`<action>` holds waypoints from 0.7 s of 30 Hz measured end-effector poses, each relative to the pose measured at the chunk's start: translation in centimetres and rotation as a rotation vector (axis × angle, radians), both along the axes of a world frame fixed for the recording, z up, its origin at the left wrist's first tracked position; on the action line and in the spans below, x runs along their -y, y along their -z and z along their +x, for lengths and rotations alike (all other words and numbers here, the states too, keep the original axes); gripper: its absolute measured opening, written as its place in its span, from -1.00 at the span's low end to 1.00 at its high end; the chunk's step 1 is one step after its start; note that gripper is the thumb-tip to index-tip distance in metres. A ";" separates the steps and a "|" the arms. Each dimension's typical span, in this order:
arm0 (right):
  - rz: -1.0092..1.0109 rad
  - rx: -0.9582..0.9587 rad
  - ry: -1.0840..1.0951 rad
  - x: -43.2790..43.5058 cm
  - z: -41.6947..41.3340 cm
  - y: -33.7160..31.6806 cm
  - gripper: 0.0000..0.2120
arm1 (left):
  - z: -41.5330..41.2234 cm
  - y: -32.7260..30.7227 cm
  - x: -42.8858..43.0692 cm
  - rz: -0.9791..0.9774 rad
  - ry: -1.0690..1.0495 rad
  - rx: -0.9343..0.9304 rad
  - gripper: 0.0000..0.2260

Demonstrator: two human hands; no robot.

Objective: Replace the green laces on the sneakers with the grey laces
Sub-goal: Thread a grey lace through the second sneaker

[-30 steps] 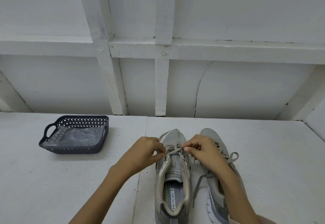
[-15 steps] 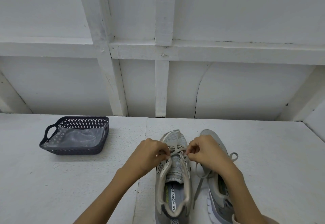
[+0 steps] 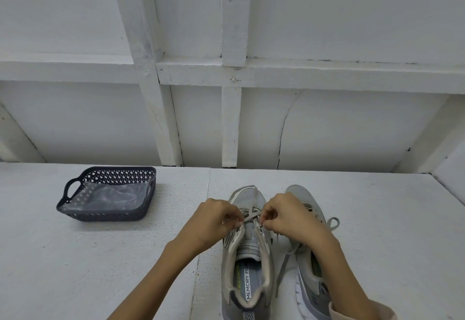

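Two grey sneakers stand side by side, toes away from me, on the white table. The left sneaker [image 3: 247, 254] has a grey lace [image 3: 251, 215] crossing its lower eyelets. My left hand [image 3: 216, 219] pinches the lace at the shoe's left eyelet row. My right hand [image 3: 286, 216] pinches it at the right eyelet row. The right sneaker [image 3: 305, 264] lies partly under my right forearm, with a grey lace [image 3: 332, 224] looped and trailing loose beside it. No green lace is visible.
A dark blue perforated basket [image 3: 75, 212] with handles stands at the left of the table, lined with clear plastic. A white panelled wall [image 3: 231, 118] rises behind the table's far edge.
Both hands have shifted slightly toward me along the left sneaker's eyelets, still working the grey lace. The shoes and basket stay put.
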State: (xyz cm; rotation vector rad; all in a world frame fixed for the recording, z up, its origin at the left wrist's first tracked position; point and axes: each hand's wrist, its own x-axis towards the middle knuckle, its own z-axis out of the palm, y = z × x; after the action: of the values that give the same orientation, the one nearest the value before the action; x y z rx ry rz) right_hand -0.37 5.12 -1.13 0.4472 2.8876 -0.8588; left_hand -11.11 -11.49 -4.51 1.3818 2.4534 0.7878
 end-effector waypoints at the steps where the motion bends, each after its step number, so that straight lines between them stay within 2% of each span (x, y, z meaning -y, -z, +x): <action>1: 0.011 0.006 -0.004 0.2 -0.2 0.0 -0.85 | 0.1 0.0 -0.1 0.005 -0.009 0.006 -0.87; 7: 0.081 0.027 -0.020 0.9 -0.8 0.2 -0.82 | 0.2 -0.4 -0.3 -0.011 -0.004 -0.028 -0.89; 11: 0.094 0.011 0.025 1.2 -0.9 0.1 -0.86 | 0.5 -0.7 -0.3 -0.057 -0.023 -0.062 -0.60; 13: 0.089 0.021 0.039 1.4 -0.9 0.0 -0.83 | 0.6 -0.9 -0.5 -0.100 -0.015 -0.079 -0.55; 17: 0.124 0.063 0.029 2.1 -1.3 -0.4 -0.91 | 0.6 -1.8 -1.0 -0.206 0.014 -0.071 -0.68; 21: 0.311 0.119 -0.010 3.0 -1.8 -1.2 -0.84 | 0.9 -1.8 -1.3 -0.267 -0.015 -0.089 -0.69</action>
State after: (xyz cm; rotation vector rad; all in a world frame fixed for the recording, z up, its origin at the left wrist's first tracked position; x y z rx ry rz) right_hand -2.14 2.07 0.04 0.4904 2.9141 -0.3655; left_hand -10.20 -10.15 -2.75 1.3253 2.5251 0.3893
